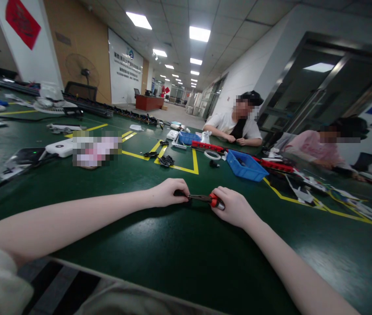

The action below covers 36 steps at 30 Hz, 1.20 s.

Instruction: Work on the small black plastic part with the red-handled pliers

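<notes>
My right hand (233, 205) is wrapped round the red handles of a pair of long-nose pliers (202, 198), whose dark jaws point left. The fingers of my left hand (171, 193) pinch a small black part (181, 193), mostly covered by the fingertips. The tip of the pliers meets this part at the left fingertips; whether the jaws grip it I cannot tell. Both hands are just above the green tabletop (159, 245), near the middle of the view. Beyond them, a heap of small black parts (166, 161) lies inside yellow tape lines.
Ahead to the right stands a blue bin (247, 166), with a white tape roll (212, 155) beside it. A phone (95, 152) and a white power bank (63, 146) lie at left. Cables and white pieces (304, 192) cover the right side. Two people sit across the table.
</notes>
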Tool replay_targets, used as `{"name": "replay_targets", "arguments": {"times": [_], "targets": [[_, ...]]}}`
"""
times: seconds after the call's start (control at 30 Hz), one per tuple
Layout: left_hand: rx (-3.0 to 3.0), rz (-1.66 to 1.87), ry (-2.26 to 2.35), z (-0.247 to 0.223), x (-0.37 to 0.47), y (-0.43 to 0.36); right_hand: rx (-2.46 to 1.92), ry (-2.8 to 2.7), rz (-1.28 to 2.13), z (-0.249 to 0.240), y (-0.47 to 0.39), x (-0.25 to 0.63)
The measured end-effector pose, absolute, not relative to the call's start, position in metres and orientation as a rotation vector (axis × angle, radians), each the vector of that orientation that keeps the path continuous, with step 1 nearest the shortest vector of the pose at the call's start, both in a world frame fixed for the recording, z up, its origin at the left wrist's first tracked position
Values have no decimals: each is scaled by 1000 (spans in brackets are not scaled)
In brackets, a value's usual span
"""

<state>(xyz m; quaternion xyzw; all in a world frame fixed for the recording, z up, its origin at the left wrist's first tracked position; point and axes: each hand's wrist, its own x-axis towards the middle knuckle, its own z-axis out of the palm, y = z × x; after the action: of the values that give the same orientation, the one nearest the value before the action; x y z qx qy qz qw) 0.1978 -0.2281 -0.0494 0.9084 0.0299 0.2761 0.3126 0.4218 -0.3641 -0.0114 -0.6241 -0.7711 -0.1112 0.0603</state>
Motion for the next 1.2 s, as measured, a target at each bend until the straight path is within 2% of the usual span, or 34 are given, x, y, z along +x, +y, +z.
{"name": "replay_targets", "arguments": {"times": [1.2], "targets": [[2453,693,175,-44,197,-232,-1887,-2318,-454,-13,-364,412]]}}
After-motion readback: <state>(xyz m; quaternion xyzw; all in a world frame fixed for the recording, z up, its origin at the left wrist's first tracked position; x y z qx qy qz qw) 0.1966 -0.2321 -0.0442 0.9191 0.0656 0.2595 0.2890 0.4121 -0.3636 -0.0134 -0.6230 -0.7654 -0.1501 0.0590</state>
